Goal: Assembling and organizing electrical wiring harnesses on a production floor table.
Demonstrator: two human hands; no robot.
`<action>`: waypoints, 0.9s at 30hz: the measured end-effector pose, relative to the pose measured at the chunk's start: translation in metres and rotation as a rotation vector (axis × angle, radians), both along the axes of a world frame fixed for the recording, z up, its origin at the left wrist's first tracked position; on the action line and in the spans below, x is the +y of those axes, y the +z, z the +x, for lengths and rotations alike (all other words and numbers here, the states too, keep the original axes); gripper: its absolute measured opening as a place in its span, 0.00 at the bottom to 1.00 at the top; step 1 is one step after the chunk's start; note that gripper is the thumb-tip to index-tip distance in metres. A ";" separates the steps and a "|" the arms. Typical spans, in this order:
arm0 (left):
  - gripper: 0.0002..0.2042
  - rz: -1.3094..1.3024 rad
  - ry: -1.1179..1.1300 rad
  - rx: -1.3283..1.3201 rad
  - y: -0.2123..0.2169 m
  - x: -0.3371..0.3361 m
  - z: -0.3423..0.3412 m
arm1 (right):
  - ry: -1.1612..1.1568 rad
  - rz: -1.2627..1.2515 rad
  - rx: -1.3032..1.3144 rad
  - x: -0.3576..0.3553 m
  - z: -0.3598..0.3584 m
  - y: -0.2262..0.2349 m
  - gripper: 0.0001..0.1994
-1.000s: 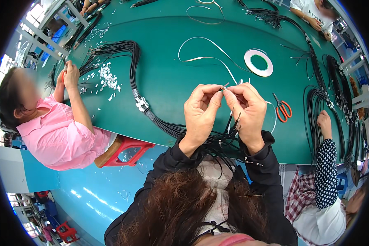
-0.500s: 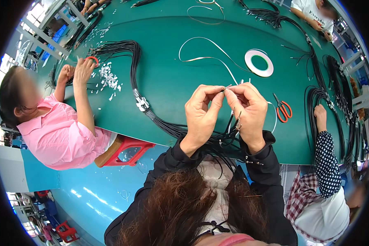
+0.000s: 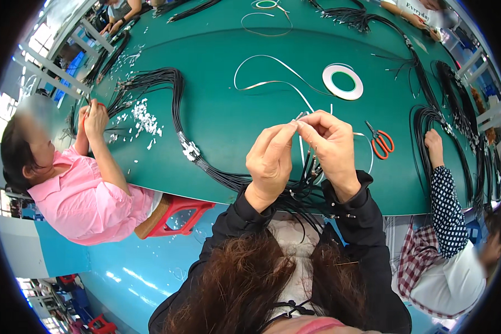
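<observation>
A dark cable end (image 3: 301,116) is being pinched between the fingertips of the left hand (image 3: 269,160) and the right hand (image 3: 333,149), and it is being held above the green counter (image 3: 217,122), near its front edge. Both grips are being held closed on it; which one is bearing more of the hold cannot be told. Loose black leads (image 3: 309,177) with small metal tips are being partly hidden by the right hand. To the left, a black cable bundle (image 3: 212,171) is being carried by the counter in a long bend, and white pieces (image 3: 190,151) are being seen around it. Beyond the hands, a white tape roll (image 3: 331,84) with a green core is lying flat, and a narrow strip (image 3: 259,85) is looping beside it. Orange-handled snips (image 3: 381,142) are resting to the right of the right hand. White scraps (image 3: 145,118) are being seen scattered near a co-worker in pink (image 3: 89,192). At the far right, black cables (image 3: 422,125) are being touched by another co-worker's hand (image 3: 435,147).
</observation>
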State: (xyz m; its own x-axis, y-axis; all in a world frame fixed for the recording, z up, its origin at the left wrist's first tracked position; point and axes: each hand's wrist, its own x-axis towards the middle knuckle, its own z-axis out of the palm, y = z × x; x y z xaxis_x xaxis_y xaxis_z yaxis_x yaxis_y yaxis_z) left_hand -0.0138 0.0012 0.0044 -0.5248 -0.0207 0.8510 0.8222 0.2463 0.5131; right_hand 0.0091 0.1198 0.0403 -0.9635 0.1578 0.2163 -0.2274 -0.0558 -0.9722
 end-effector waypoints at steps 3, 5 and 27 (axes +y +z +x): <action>0.13 -0.067 0.030 0.018 0.000 0.000 0.002 | 0.015 -0.001 -0.027 0.001 0.002 0.003 0.04; 0.12 -0.071 0.031 -0.032 0.001 0.002 0.004 | 0.006 -0.023 -0.020 0.000 0.003 0.002 0.04; 0.09 0.811 -0.887 -1.043 0.010 -0.011 0.003 | -0.136 0.163 0.100 -0.012 0.001 -0.007 0.05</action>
State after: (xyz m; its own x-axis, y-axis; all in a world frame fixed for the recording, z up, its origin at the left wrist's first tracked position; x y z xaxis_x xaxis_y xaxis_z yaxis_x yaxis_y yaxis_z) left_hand -0.0113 -0.0098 0.0145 -0.9371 0.3464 0.0420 -0.2309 -0.7057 0.6699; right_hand 0.0099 0.1079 0.0332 -0.9084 0.2395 0.3428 -0.3177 0.1375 -0.9382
